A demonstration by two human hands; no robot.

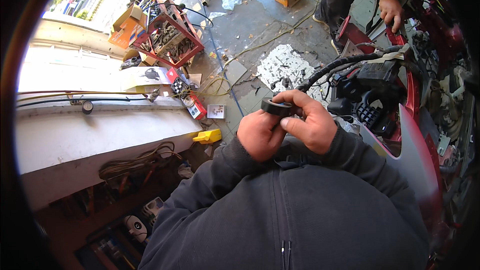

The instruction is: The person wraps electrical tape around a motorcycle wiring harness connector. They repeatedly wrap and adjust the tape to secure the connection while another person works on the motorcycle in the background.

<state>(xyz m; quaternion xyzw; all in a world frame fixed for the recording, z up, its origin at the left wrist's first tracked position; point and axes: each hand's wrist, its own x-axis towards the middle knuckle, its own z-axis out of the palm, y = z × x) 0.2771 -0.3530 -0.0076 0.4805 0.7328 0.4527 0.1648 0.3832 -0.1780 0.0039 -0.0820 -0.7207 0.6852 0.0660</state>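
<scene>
A roll of black tape (278, 108) is held in front of my chest, where both my hands meet. My left hand (259, 136) is closed at the roll's lower side, its fingertips mostly hidden. From the right, my right hand (314, 126) grips the roll, index finger bent over its rim and thumb below. Just beyond my fingers a black-wrapped wiring harness (340, 63) runs from the red vehicle front toward my hands. Its near end has loose connectors (285, 83); whether either hand touches the harness is hidden.
At right is a dismantled vehicle front with a red-and-white panel (407, 145). Another person's hand (391, 14) rests on its red frame. A red metal cart (187, 57) full of parts stands back left, by a white ledge (115, 137) bearing a yellow object (207, 136). Cables cross the littered floor.
</scene>
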